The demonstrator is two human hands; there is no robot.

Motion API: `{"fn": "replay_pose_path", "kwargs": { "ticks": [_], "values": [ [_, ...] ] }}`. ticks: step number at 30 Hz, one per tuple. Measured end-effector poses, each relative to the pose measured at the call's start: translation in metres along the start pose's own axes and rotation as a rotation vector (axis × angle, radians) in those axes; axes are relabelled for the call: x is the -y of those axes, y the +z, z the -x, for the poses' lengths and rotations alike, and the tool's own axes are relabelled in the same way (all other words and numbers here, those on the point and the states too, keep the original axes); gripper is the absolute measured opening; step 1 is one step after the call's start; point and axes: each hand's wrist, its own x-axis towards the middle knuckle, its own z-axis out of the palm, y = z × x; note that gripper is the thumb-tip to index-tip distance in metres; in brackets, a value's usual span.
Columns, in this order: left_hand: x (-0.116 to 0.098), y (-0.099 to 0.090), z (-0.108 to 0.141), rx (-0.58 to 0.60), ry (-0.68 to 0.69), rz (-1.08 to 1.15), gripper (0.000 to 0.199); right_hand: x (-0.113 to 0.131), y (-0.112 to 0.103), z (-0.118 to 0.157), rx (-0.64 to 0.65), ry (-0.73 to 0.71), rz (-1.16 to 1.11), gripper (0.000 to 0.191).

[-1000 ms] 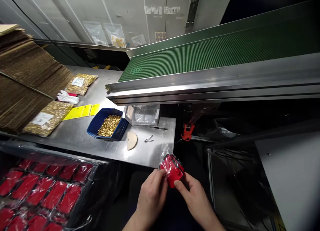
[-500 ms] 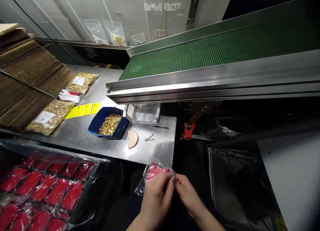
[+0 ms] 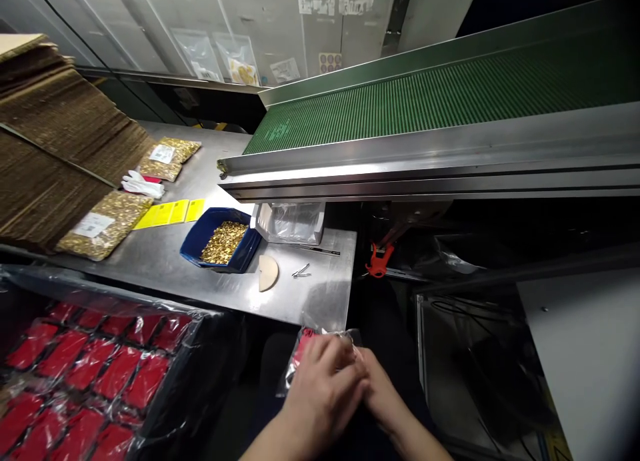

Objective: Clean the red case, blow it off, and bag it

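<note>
A clear plastic bag with something red in it [image 3: 301, 349] is in front of me, just off the table's near edge. My left hand [image 3: 325, 388] is closed on the bag and covers much of it. Its fingers lie over the fingertips of my right hand [image 3: 383, 389], which is closed at the bag's right side. What the right fingertips pinch is hidden. Nearest on the metal table are a pale half-round piece [image 3: 269, 273] and a small V-shaped metal tool [image 3: 301, 272].
A blue bin [image 3: 193, 244] holds small gold pieces, beside a grey bin [image 3: 263, 224]. At lower left, a plastic-lined crate [image 3: 205, 321] contains several bagged red items. Stacked cardboard [image 3: 60, 128] stands at left. A green conveyor [image 3: 400, 108] crosses the upper right.
My left hand has shifted right and over the right fingertips, covering more of the bag. The view has tilted slightly, so the table appears a little higher and further right.
</note>
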Motion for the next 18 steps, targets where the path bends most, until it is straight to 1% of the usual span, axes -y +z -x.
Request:
{"fn": "replay_pose_path", "kwargs": {
  "ticks": [1,2,3,4,5,6,7,8,10,11,13,16,18],
  "values": [
    [0.006,-0.011,-0.002,0.086,-0.038,0.044,0.04,0.0,-0.002,0.002,0.021,0.029,-0.026,0.047],
    [0.013,-0.021,-0.003,0.175,-0.08,0.121,0.066,0.001,-0.005,0.004,0.06,0.065,-0.069,0.046],
    [0.021,-0.029,-0.001,0.266,-0.134,0.23,0.085,0.004,-0.008,0.006,0.109,0.106,-0.11,0.046],
    [0.029,-0.034,0.002,0.343,-0.194,0.37,0.096,0.008,-0.012,0.008,0.171,0.143,-0.122,0.048],
    [0.036,-0.035,0.007,0.401,-0.264,0.535,0.1,0.013,-0.016,0.011,0.252,0.161,-0.085,0.051],
    [0.043,-0.034,0.014,0.442,-0.336,0.711,0.098,0.019,-0.021,0.013,0.341,0.151,0.007,0.053],
    [0.049,-0.03,0.021,0.46,-0.399,0.885,0.098,0.025,-0.026,0.016,0.42,0.113,0.146,0.051],
    [0.053,-0.025,0.028,0.463,-0.454,1.043,0.099,0.032,-0.03,0.018,0.463,0.054,0.31,0.047],
    [0.059,-0.016,0.04,0.453,-0.535,1.279,0.103,0.043,-0.037,0.023,0.458,-0.093,0.641,0.041],
    [0.061,-0.014,0.045,0.452,-0.556,1.345,0.104,0.047,-0.04,0.024,0.447,-0.158,0.777,0.035],
    [0.061,-0.015,0.051,0.487,-0.579,1.392,0.1,0.051,-0.041,0.026,0.451,-0.253,0.946,0.015],
    [0.058,-0.026,0.056,0.564,-0.615,1.4,0.099,0.051,-0.036,0.024,0.433,-0.393,1.011,0.019],
    [0.056,-0.034,0.061,0.575,-0.632,1.396,0.102,0.047,-0.029,0.021,0.37,-0.485,0.981,0.018]
  ]
}}
